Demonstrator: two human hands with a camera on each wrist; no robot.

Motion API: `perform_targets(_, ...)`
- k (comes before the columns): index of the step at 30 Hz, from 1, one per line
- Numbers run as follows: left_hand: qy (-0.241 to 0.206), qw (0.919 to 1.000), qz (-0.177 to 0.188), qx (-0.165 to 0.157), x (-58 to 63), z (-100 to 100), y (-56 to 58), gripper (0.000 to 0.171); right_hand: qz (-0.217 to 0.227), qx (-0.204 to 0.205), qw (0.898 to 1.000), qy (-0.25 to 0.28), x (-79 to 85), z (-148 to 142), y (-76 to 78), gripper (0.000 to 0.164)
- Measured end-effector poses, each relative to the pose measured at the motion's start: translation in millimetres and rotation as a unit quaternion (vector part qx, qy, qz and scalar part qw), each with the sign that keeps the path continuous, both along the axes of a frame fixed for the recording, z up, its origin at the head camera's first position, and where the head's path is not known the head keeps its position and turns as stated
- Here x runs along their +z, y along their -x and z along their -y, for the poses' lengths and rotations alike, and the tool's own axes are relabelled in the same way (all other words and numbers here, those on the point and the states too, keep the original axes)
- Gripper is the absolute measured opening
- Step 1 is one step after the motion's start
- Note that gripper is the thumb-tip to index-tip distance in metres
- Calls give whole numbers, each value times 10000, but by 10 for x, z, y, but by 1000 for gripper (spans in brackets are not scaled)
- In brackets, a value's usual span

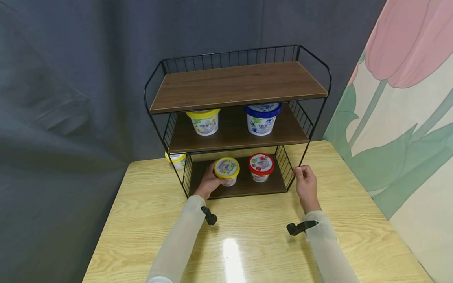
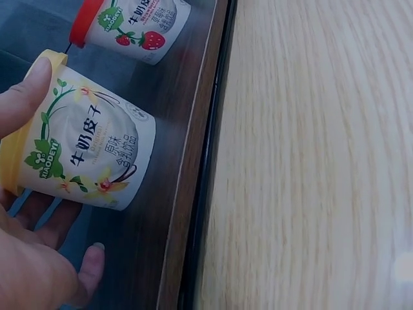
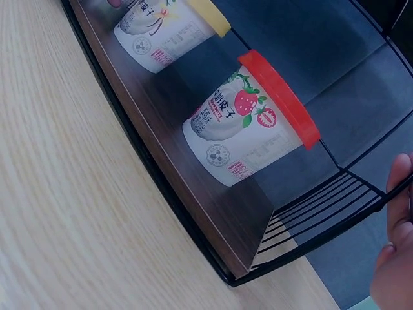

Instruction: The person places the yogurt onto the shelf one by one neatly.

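On the left part of the bottom shelf (image 1: 244, 192), my left hand (image 1: 209, 182) grips a yellow-lidded yogurt cup (image 1: 227, 167) from its left side. The left wrist view shows the thumb (image 2: 29, 97) at the lid's rim and fingers under the far side, the printed front of the cup (image 2: 90, 139) exposed. Beside it, to the right, stands a red-lidded yogurt cup (image 1: 261, 163) with strawberry pictures. My right hand (image 1: 306, 185) pinches the black metal frame at the rack's lower right, fingertips curled round the bar (image 3: 403, 184) in the right wrist view.
The three-tier rack (image 1: 233, 84) stands on a light wooden table (image 1: 255, 232) against a dark curtain (image 1: 212, 23). Its middle shelf bears another yellow-lidded cup (image 1: 205, 122) and a blue-lidded cup (image 1: 262, 120). Behind the left post sits one more yellow-lidded cup (image 1: 178, 161).
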State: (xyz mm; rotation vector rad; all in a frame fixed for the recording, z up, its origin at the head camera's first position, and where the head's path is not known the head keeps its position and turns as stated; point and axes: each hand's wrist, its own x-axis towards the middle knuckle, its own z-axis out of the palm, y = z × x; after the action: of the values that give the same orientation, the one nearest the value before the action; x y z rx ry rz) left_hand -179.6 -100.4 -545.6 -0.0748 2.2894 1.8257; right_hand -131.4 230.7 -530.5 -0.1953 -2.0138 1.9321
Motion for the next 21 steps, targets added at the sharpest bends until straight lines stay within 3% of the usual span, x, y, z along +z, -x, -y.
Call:
perform_targets(13,-54,10000,-39,-72,-37,-104,81,100,66,-8,10000,-64,14,-5,-10,33)
perform_targets(21,-300,9991,-171,250,-56,-223,78,96,131,51,9999,-46,49,-10,-17,32)
